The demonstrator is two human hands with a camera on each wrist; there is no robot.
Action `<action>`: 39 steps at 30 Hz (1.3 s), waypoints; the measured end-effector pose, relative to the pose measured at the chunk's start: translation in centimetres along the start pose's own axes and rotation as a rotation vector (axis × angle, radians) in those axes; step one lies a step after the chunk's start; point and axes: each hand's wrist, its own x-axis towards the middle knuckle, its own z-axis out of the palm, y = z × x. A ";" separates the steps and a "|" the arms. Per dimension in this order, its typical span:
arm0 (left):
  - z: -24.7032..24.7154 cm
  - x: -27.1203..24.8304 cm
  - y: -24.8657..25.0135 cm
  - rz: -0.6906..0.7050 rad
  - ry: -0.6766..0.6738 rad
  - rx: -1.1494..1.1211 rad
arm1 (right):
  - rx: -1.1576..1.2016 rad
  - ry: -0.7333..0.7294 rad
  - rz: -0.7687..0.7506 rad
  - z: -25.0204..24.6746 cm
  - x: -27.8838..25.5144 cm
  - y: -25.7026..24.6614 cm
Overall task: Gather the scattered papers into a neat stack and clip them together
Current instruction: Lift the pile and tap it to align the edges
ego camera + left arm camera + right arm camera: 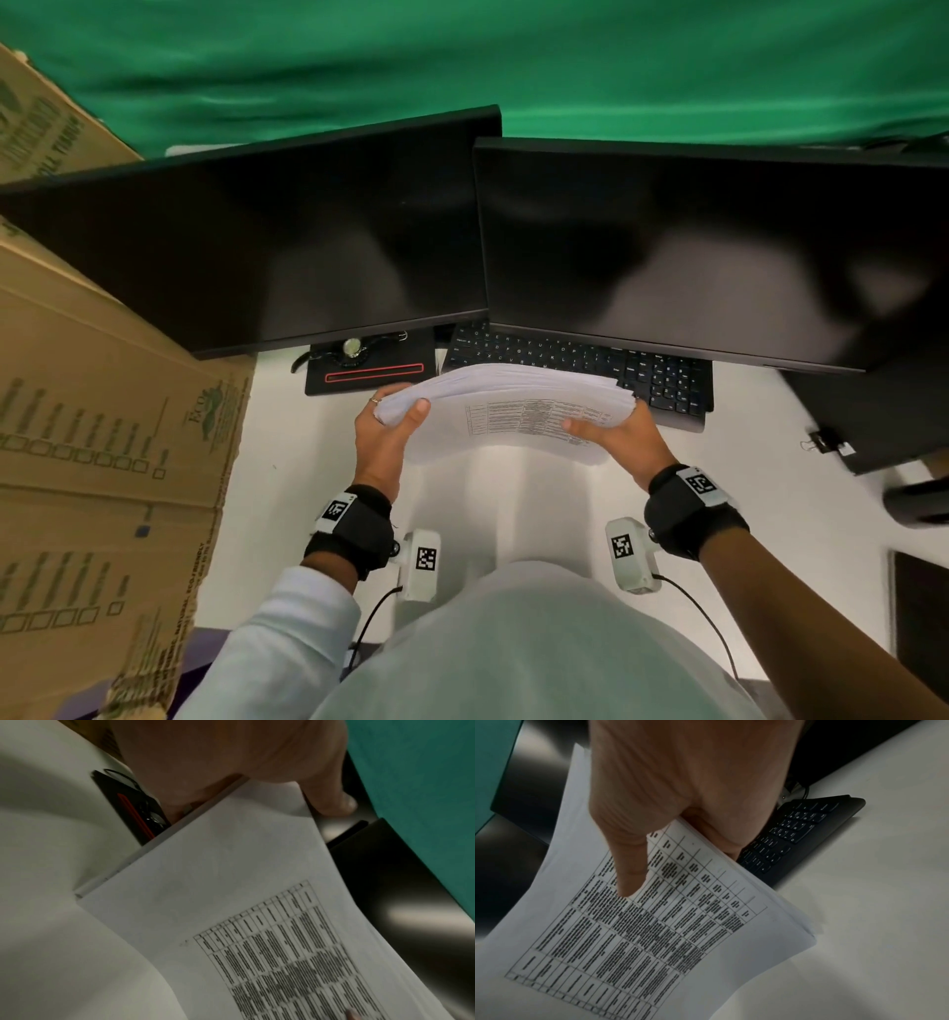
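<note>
A thick stack of white papers, its facing sheet printed with a table, is held upright above the white desk in front of the keyboard. My left hand grips its left edge with the thumb on the front sheet. My right hand grips the right edge, thumb pressed on the printed table. In the left wrist view the stack shows its squared edge under my left hand. The right wrist view shows my right hand pinching the stack. A black binder clip lies on the desk at the right.
Two dark monitors stand behind a black keyboard. A black monitor base holds small items. Cardboard boxes crowd the left side. A dark object sits at the right edge.
</note>
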 end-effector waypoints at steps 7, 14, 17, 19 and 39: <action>-2.2 1.9 -0.8 -0.156 -0.274 0.153 | -0.025 -0.042 0.019 -0.8 0.6 -1.1; -1.9 1.8 -0.7 -0.137 -0.268 0.190 | -0.051 0.019 0.097 -1.3 1.3 0.0; -1.0 1.8 -0.9 -0.163 -0.192 0.157 | -0.029 0.035 0.075 -1.0 1.8 0.8; -0.5 1.7 -0.3 -0.153 -0.133 0.118 | -0.013 0.107 0.027 -0.2 1.1 -1.0; 1.1 -0.5 1.1 0.014 0.007 -0.009 | 0.044 0.112 -0.176 0.0 -2.0 -3.2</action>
